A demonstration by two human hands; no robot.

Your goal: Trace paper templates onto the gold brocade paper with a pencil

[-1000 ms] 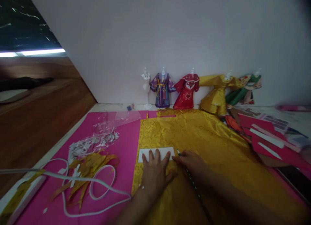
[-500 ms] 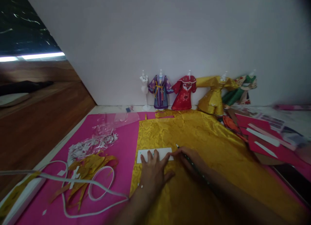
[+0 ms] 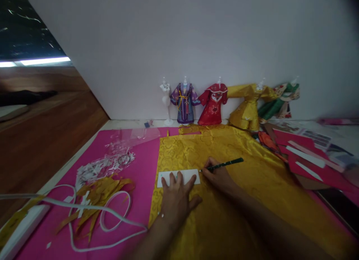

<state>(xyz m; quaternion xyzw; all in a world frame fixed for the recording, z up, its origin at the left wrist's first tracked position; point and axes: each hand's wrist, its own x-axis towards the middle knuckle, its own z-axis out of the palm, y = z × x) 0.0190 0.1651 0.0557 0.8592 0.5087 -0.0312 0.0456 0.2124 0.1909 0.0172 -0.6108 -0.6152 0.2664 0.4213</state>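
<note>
My left hand (image 3: 176,194) lies with fingers spread on a white rectangular card (image 3: 165,179), pressing it onto yellow patterned fabric (image 3: 224,147). The card sits near the fabric's left edge, and my fingers cover part of it. Closed around a dark green pencil (image 3: 228,163) is my right hand (image 3: 214,174), just right of the card. The pencil's tip meets the fabric area at the card's right edge; its other end points up and to the right.
Several small dressed mannequins (image 3: 213,104) stand along the white wall. On the pink sheet (image 3: 143,151) at left lie yellow fabric scraps (image 3: 103,192), clear plastic bits (image 3: 103,166) and a looped white cable (image 3: 112,211). Red card (image 3: 297,140) and a phone (image 3: 336,205) are at right.
My right hand has turned the pencil round, so its tip now points left at the card's right edge. My left hand stays spread on the card.
</note>
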